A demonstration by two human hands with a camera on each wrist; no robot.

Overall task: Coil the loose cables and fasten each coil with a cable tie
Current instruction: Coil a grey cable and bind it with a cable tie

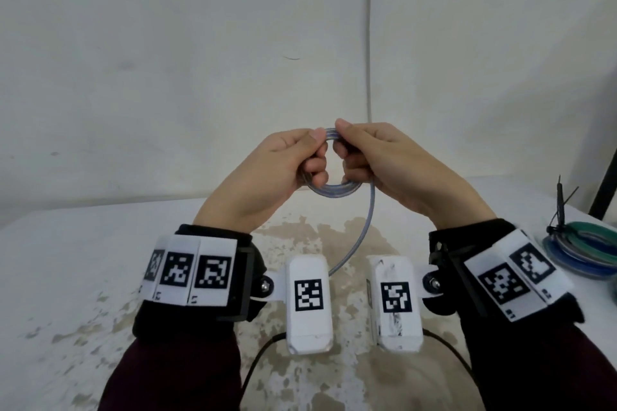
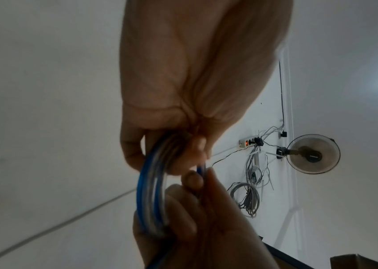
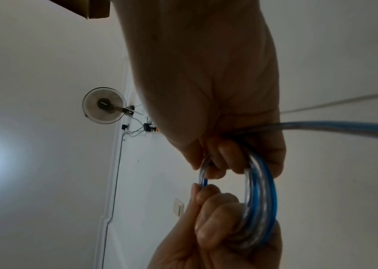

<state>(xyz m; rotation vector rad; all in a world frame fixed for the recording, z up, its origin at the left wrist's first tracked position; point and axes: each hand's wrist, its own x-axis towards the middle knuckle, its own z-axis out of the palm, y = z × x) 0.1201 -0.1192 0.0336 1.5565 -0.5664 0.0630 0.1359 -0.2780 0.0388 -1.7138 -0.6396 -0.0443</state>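
Observation:
I hold a small coil of blue-and-clear cable [image 1: 334, 190] above the table, in front of the wall. My left hand [image 1: 314, 157] grips the coil's left side, fingers curled through the loop. My right hand [image 1: 344, 153] grips the right side, its thumb on top of the turns. The cable's loose tail [image 1: 369, 220] hangs from under my right hand down to the table. In the left wrist view, the left hand [image 2: 183, 145] and the coil [image 2: 151, 191] fill the middle. In the right wrist view, the right hand [image 3: 224, 154] clasps the coil [image 3: 259, 191], and the tail [image 3: 344, 127] runs off to the right.
The white table [image 1: 83, 260] has worn brown patches in the middle. At its right edge lie coiled blue and green cables [image 1: 587, 247] bound with a black cable tie [image 1: 561, 207]. A dark pole [image 1: 607, 183] stands behind them. A grey conduit [image 1: 369, 27] runs up the wall.

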